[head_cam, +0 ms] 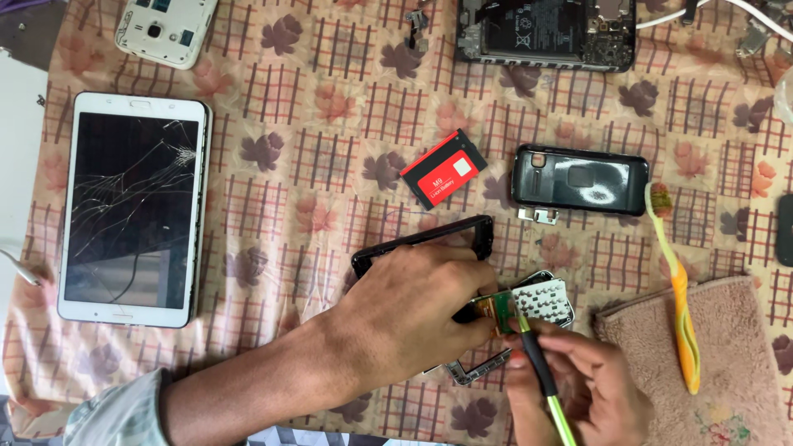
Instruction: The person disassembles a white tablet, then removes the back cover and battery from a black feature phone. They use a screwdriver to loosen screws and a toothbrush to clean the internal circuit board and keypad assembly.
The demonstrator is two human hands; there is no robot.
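the left hand (413, 318) pinches a small green circuit board (498, 310) low on the counter (347, 99), which wears a checked cloth with leaf prints, while the right hand (578, 384) is closed around a green-and-black screwdriver (541, 372) whose tip meets the board beside a white keypad piece (541, 301). a black phone frame (429, 239) lies just behind the left hand, with a red-and-black battery (444, 169) and a black back cover (578, 179) further up. a cracked white tablet (132, 206) sits well to the left, and an orange toothbrush (677, 285) rests at the edge of a pink towel (710, 363) on the right.
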